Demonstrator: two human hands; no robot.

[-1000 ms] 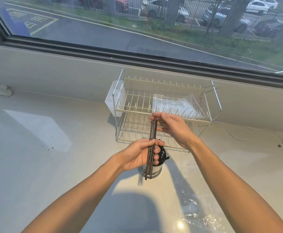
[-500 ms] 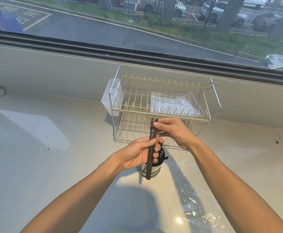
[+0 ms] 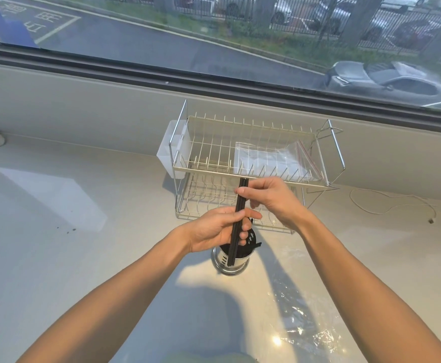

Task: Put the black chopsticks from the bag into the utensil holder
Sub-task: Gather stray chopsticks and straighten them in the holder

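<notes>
A bundle of black chopsticks [image 3: 237,221] stands nearly upright above the steel utensil holder [image 3: 229,262], its lower ends in front of the holder's mouth. My left hand [image 3: 214,229] grips the bundle around its middle. My right hand [image 3: 269,197] pinches the upper part just below the top ends. The holder has a black slotted utensil in it and stands on the counter right under my left hand. A crumpled clear plastic bag [image 3: 308,334] lies on the counter at the lower right.
A two-tier wire dish rack [image 3: 206,142] stands behind the holder, with a clear zip bag [image 3: 271,161] on its top shelf and a white plastic caddy [image 3: 173,150] on its left side. A thin white cable [image 3: 386,203] lies at the right. A window runs along the back.
The chopsticks have moved down a little toward the holder, both hands still on them. My right hand's fingers have loosened slightly near the top.
</notes>
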